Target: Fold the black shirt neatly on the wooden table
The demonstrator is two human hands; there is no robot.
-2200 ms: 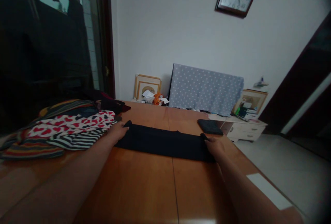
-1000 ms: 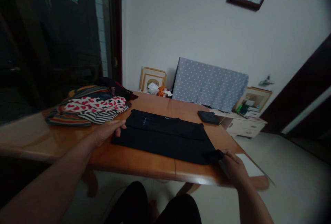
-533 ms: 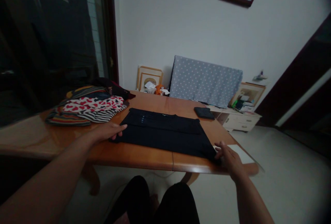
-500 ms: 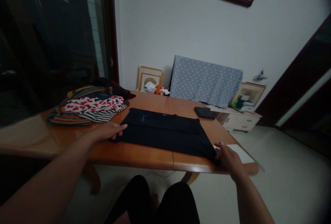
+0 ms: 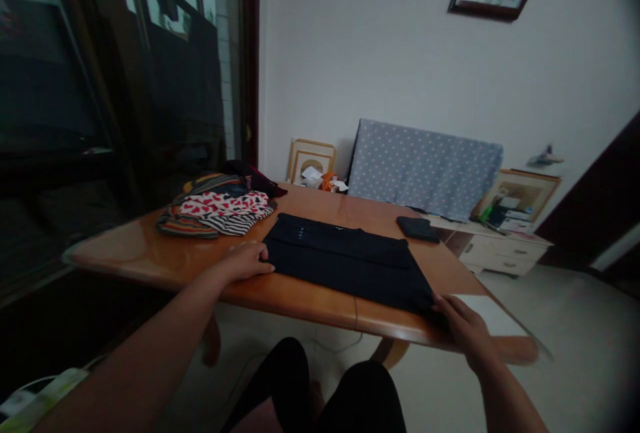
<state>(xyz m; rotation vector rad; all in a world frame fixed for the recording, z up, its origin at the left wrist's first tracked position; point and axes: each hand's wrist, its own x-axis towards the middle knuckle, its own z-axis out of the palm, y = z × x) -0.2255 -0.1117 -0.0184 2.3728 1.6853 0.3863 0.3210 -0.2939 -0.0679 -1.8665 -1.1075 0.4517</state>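
Left hand (image 5: pixel 245 262), shifted bodyward, and right hand (image 5: pixel 465 323) seemingly pinch the dark garment (image 5: pixel 345 261).

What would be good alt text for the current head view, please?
A person's left hand and right hand touch the near corners of a dark garment on a wooden table. Patterned clothes lie piled to its left; a small dark item lies past its far right corner.

The camera looks from the person's head, just above the near knees (image 5: pixel 367 396), forward and down over the bench (image 5: pixel 135 246) to the far wall (image 5: pixel 400 53).
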